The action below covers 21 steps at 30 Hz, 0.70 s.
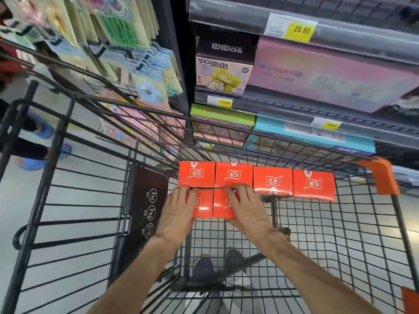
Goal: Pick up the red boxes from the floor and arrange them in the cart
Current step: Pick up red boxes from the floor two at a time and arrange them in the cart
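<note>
Both hands lie flat, fingers spread: the left hand and right hand each press a glossy red cardboard box against four matching boxes inside the black wire cart.

Two boxes before four-box row in cart

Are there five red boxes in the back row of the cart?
No, the back row in the cart holds four red boxes side by side, with two more in front under the left hand and right hand.
</note>
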Motion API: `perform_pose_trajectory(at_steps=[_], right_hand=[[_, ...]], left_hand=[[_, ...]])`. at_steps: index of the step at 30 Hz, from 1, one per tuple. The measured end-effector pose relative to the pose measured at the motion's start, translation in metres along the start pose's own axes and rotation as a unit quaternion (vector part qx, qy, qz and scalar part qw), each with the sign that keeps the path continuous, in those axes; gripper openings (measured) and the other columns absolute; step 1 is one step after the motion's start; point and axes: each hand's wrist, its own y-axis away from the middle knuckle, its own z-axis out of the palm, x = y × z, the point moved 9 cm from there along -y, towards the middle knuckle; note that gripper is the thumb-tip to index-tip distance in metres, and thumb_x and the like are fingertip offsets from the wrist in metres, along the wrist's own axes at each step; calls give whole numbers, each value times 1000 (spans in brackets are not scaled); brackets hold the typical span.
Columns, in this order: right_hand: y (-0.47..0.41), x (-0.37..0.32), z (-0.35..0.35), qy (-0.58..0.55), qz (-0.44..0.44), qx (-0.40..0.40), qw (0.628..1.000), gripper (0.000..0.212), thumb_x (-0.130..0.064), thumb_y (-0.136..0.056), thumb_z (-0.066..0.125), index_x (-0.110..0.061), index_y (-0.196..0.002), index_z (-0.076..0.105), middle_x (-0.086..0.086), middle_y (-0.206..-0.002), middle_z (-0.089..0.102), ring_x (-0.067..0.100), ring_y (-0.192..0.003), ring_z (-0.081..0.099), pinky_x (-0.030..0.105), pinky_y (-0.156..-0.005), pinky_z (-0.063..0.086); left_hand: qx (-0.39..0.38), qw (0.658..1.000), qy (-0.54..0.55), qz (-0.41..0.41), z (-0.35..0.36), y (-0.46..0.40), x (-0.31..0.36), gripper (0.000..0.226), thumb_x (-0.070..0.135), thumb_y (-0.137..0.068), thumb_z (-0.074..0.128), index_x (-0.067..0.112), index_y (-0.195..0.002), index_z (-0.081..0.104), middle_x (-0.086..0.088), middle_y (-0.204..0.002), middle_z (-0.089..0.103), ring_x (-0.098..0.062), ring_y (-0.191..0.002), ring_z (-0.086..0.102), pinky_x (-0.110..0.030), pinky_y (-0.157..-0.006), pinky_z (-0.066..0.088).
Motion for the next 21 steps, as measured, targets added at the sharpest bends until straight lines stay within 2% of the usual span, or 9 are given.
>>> perform_pose_trajectory(at_steps=[3, 6, 8, 11, 15, 18, 21], right_hand=[[0, -5, 4, -10, -7, -1, 1000, 83, -37, -77, 83, -6, -142, 42, 20, -144, 36, 37, -139, 31, 48, -113, 39], [-1, -11, 16, -8, -28, -21, 999, 83, -22, -83, 78, -4, -149, 30, 27, -162, 9, 40, -153, 0, 55, -117, 31], [1, -11, 22, 14, -35, -35, 999, 92, -14, -80, 79, -5, -152, 24, 27, -164, -2, 40, -152, -7, 56, -119, 27], [2, -9, 26, 34, -36, -30, 998, 97, -7, -73, 82, -5, -152, 25, 29, -161, 9, 41, -152, 0, 54, -123, 17], [1, -7, 29, 31, -40, -20, 999, 99, -5, -69, 84, -8, -152, 29, 27, -159, 14, 41, -151, 7, 54, -122, 22], [0, -7, 30, 32, -33, -25, 999, 99, -8, -70, 84, -9, -152, 28, 26, -160, 13, 41, -151, 6, 51, -123, 12], [2, -8, 24, 20, -35, -17, 999, 93, -18, -78, 81, -9, -153, 28, 26, -162, 11, 41, -152, 5, 52, -123, 13]], left_hand=[[10, 1000, 6, 8, 0, 1, -1, 92, 20, -69, 85, 14, -145, 34, -10, -139, 37, -26, -128, 38, -40, -114, 34], [10, 1000, 4, 13, 0, 2, 1, 92, 20, -70, 84, 13, -146, 32, -11, -140, 36, -27, -128, 37, -40, -114, 34], [6, 1000, 1, 15, 1, 2, 3, 93, 18, -71, 83, 13, -147, 30, -12, -141, 35, -28, -130, 36, -41, -115, 33], [11, 1000, 4, 16, 2, -2, 4, 91, 9, -70, 81, 14, -146, 30, -10, -140, 35, -27, -128, 37, -42, -114, 35], [18, 1000, 0, 21, 3, -4, 4, 89, 7, -70, 79, 12, -145, 31, -10, -139, 35, -26, -126, 38, -42, -112, 37], [21, 1000, 4, 10, 6, -2, 4, 94, 7, -68, 82, 12, -146, 31, -11, -139, 35, -27, -127, 37, -43, -113, 37], [18, 1000, 7, 9, 5, 0, 6, 98, 9, -67, 84, 14, -147, 28, -11, -140, 34, -27, -128, 36, -43, -113, 36]])
